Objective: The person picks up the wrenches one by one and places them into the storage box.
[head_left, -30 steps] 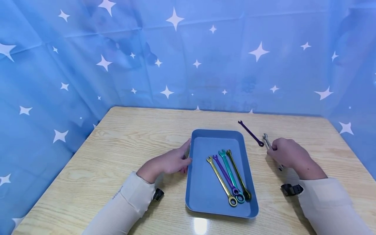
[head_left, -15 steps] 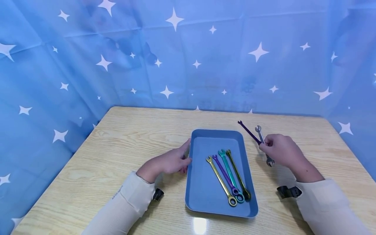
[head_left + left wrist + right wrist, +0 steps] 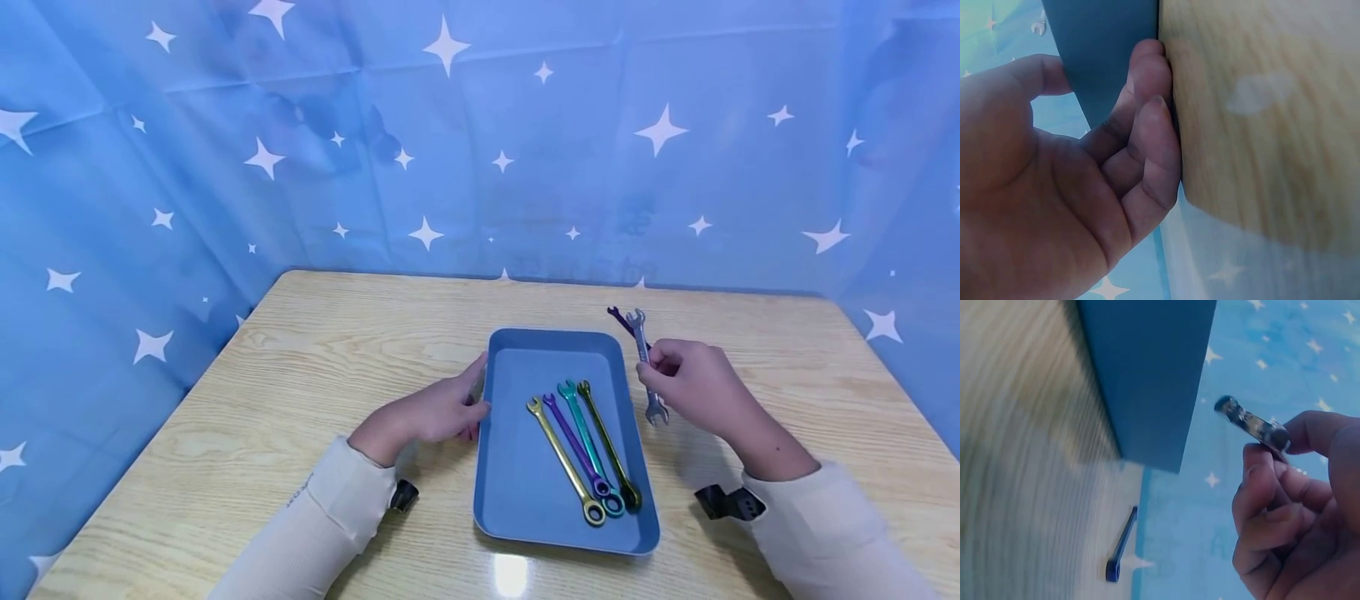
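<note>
My right hand (image 3: 697, 383) pinches a silver double open-ended wrench (image 3: 639, 329) between thumb and fingers, above the table just beyond the tray's right rim. The right wrist view shows that wrench (image 3: 1250, 423) nearly end-on, off the tabletop. My left hand (image 3: 438, 408) holds the left side of the blue tray (image 3: 517, 533). In the left wrist view its thumb reaches the top edge of the tray wall (image 3: 1107, 50), and the curled fingers (image 3: 1159, 144) lie low by the table. Inside the tray lie a gold wrench (image 3: 562, 458), a purple wrench (image 3: 573, 442), a teal wrench (image 3: 587, 425) and a dark olive wrench (image 3: 606, 437).
A dark purple wrench (image 3: 619, 317) lies on the wooden table (image 3: 360, 333) behind the right hand, partly hidden by the silver wrench and hand. A blue star-patterned cloth (image 3: 480, 200) hangs behind the table. Small black cameras (image 3: 729, 503) sit at both wrists.
My right hand has lifted the silver wrench and carried it left toward the tray, across the dark purple wrench in view. The left hand and the tray have stayed in place.
</note>
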A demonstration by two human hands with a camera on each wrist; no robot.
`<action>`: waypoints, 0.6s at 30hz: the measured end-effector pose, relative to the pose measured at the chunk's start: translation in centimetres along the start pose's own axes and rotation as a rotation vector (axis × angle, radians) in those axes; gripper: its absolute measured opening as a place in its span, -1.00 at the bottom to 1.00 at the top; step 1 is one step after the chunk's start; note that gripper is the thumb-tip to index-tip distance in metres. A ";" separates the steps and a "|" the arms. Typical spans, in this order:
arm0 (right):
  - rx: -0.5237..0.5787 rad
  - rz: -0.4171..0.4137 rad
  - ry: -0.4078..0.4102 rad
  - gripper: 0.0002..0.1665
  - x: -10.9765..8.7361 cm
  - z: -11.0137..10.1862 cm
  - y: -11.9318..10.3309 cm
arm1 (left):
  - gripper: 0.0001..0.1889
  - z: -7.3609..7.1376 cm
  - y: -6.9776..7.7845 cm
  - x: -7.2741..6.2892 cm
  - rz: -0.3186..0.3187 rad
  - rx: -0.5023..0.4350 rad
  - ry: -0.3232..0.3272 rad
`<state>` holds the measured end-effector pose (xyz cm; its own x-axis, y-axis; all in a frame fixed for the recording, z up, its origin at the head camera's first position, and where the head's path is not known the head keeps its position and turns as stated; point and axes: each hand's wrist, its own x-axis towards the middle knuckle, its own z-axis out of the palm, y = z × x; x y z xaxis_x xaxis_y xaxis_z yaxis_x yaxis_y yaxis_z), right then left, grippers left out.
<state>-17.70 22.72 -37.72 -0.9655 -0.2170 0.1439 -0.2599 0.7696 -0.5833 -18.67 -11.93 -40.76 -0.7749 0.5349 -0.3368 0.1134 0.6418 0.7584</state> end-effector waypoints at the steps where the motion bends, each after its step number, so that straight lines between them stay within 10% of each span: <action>1: 0.016 0.002 -0.008 -0.81 -0.1 0.1 -0.2 | -0.17 0.0 0.0 0.0 0.003 -0.005 0.000; 18: 0.327 0.009 -0.186 -0.77 -1.2 2.1 -3.7 | -0.17 0.0 0.1 -0.1 -0.009 -0.006 0.002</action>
<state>-15.57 18.94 -37.41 -0.9405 -0.3398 0.0072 -0.2034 0.5458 -0.8129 -18.57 -11.88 -40.67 -0.7769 0.5280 -0.3429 0.1021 0.6432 0.7589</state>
